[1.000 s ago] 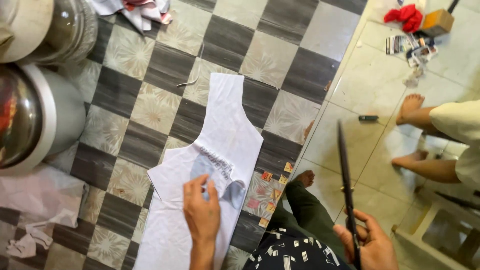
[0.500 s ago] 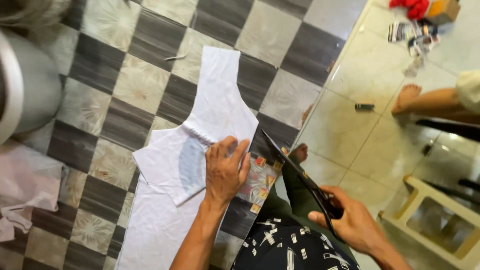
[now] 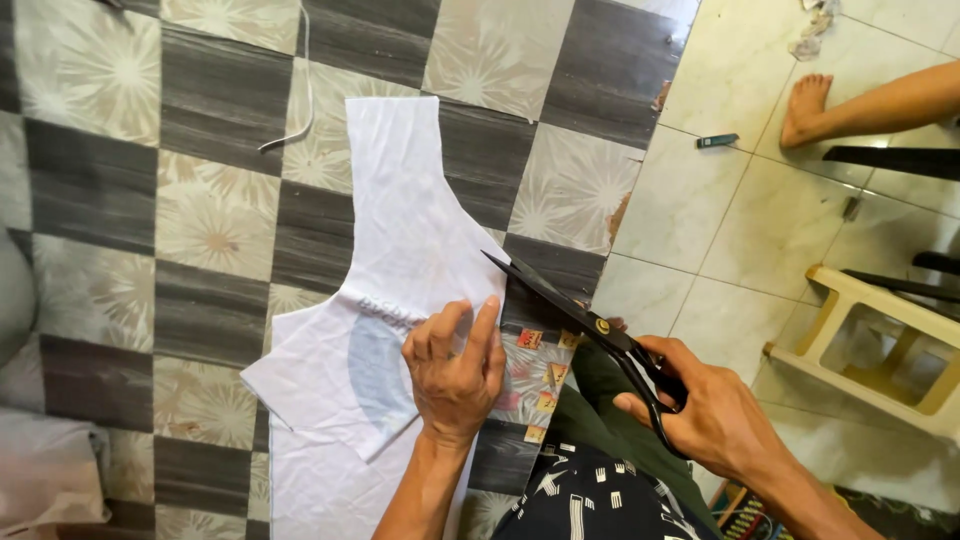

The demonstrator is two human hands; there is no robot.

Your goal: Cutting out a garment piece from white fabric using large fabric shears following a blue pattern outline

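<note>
Your left hand [image 3: 455,375] lies flat, pinning the thin, limp white cloth [image 3: 400,260]; your right hand [image 3: 715,420] grips the half-open scissors [image 3: 590,325] by their handles.

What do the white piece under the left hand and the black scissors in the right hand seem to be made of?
The white cut-out piece looks like thin matte fabric: it lies limp on the floor, faintly creased, with another layer folded over it. The long black scissors look like dark metal, with straight, thin blades, a brass-coloured pivot, and a black painted or coated grip. The left hand presses the piece flat; the right hand holds the scissors.
</note>
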